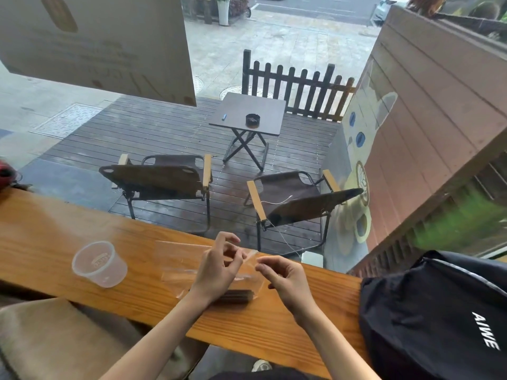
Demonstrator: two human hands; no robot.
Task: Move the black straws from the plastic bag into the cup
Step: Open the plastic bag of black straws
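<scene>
Orange-brown wood fills the near half of the view: a long counter point(49, 215) running from the left edge across to the right, set against a big window. Through the glass, well beyond, there's a dark plank deck with two folding chairs point(156, 179) and a small square table point(248, 112) in front of a picket fence.

On the counter's right end sits a black bag point(439, 311) with white lettering, bulky, touching the wood.

Centre of the counter now: the clear plastic bag point(178, 259) lies flat, stretching left and far from the hands. Inside its near end, a bundle of black straws point(237, 295) lies side by side, just beyond the left wrist. They're in the bag, not in the cup.

Left hand point(216, 267) is over the bag, fingers curled, thumb and fingertips pinching the bag's clear edge at its far right corner. Right hand point(285, 281) is just beside it on the right, fingers bent inward, fingertips closing toward that same corner; whether it actually grips the plastic, I cannot tell.

And off to the left, apart from the bag, the clear plastic cup point(99, 264) stands upright on the wood, mouth up.
</scene>
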